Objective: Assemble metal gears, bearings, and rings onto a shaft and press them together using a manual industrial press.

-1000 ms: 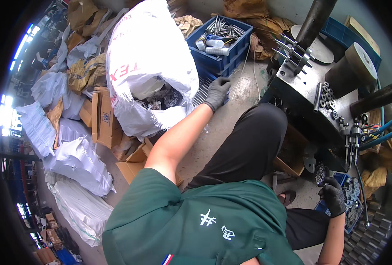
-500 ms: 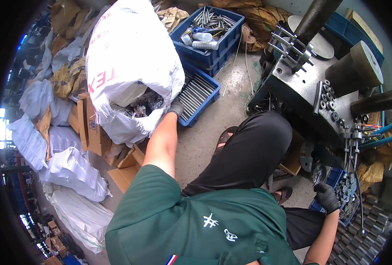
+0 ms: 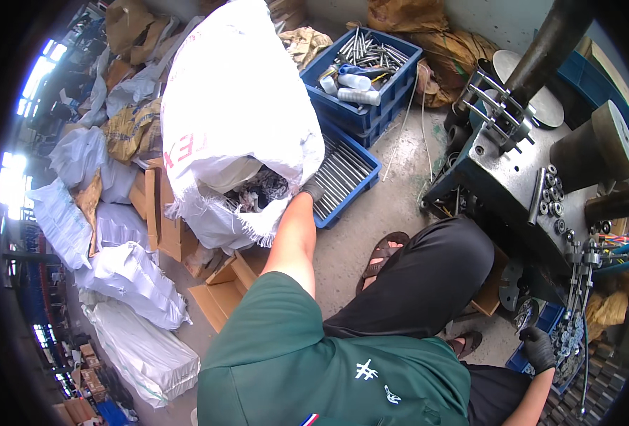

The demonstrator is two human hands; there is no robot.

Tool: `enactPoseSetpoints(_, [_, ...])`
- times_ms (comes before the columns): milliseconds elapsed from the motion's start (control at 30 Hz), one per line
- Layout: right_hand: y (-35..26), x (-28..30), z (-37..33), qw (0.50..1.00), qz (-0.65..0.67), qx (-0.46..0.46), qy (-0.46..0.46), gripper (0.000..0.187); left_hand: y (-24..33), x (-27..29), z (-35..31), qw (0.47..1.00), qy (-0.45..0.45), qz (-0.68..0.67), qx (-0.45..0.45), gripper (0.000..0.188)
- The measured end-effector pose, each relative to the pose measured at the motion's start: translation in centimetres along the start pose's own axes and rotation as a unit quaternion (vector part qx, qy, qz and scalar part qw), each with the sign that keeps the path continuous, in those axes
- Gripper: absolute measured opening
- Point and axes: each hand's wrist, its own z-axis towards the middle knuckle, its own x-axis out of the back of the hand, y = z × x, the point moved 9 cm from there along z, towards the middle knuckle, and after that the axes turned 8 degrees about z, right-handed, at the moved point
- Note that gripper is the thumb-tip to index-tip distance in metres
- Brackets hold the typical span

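Machine (image 3: pixel 541 192): dark steel block with rollers and posts, filling 2 to 4 o'clock of your view, its lower end just beside your right knee.
White sack (image 3: pixel 236 113): big woven bag at 11 to 12 o'clock, slumped open toward you, ragged mouth showing dark tangled contents. It leans on cardboard boxes (image 3: pixel 222 284) at 8 o'clock.
Upper blue crate (image 3: pixel 364 78): at 12 o'clock, loaded with loose metal rods and a couple of white cylinders.
Lower blue tray (image 3: pixel 346 177): just right of the sack mouth, rods laid in a neat row.
Small blue bin (image 3: pixel 563 348): at 4 o'clock under the machine, holding small metal parts.
Left hand (image 3: pixel 313 190): gloved, arm stretched out, at the seam between sack mouth and tray rim. Fingers are hidden there, so you cannot tell whether it grips anything.
Right hand (image 3: pixel 539 349): gloved, curled at the bin's near edge. Whether it holds a part is not clear.
Risk, sack: its weight hangs over the tray, so a tug at the frayed mouth could spill contents onto the rods.
Risk, reach: you lean far left with the right hand close to machine parts, so a slip could bring the glove against them.
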Motion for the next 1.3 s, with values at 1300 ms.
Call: enactPoseSetpoints(1300, [-14.1, 5.5, -9.6, 0.786, 0.481, 0.322, 0.216, 0.033, 52.2, 35.6, -41.4, 0.522, -0.4, -0.617, -0.432, 0.057])
